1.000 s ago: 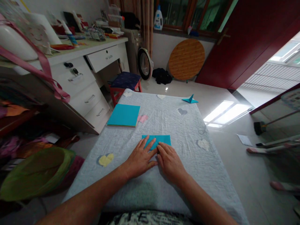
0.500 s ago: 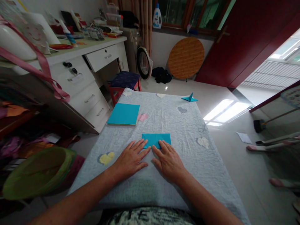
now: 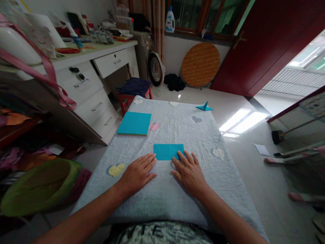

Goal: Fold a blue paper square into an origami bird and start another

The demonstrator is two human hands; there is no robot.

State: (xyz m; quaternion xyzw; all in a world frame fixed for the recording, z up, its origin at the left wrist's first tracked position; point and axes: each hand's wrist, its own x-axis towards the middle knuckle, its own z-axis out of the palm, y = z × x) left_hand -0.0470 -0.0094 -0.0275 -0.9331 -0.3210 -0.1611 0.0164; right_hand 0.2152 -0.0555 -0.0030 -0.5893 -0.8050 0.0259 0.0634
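Note:
A blue sheet of paper folded into a flat rectangle (image 3: 167,151) lies in front of me on the cloth-covered table (image 3: 165,196). My left hand (image 3: 138,171) rests flat with its fingertips at the paper's near left corner. At the opposite end, my right hand (image 3: 189,171) lies with fingers spread, the fingertips on the paper's right near part. Neither hand grips anything. Farther left sits a stack of square blue paper (image 3: 134,123). Near the far right corner of the table stands a small folded blue paper figure (image 3: 205,107) with one upright point.
Beyond the table is a stool with a dark seat (image 3: 135,86). A white desk with drawers (image 3: 93,98) runs along the left, and a green-lined bin (image 3: 38,189) stands below it. The front-loading washing machine's round door (image 3: 155,69) hangs open at the back.
My hands have moved apart along the folded paper, the left one leftward and the right one rightward. More of the paper's middle shows now.

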